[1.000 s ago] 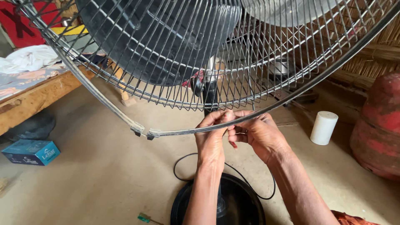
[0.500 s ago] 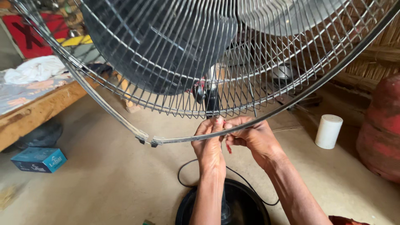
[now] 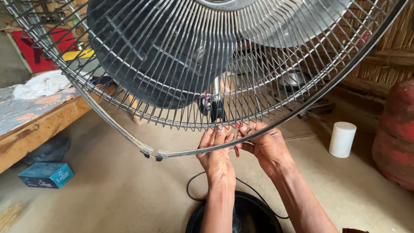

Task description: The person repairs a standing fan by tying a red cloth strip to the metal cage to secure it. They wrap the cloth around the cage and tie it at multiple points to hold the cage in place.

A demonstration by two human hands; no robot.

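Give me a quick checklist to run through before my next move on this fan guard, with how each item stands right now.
1. Both hands on the work: ok. Left hand and right hand meet at the bottom of the fan guard.
2. Rim band seated on the guard: not ok, it hangs below the wires on the left.
3. Band joint closed: cannot tell.
4. Blades at rest: ok, they look sharp, not blurred.
5. Cord unplugged: cannot tell, its end is out of view.
6. Fan base flat on the floor: ok, as far as visible.
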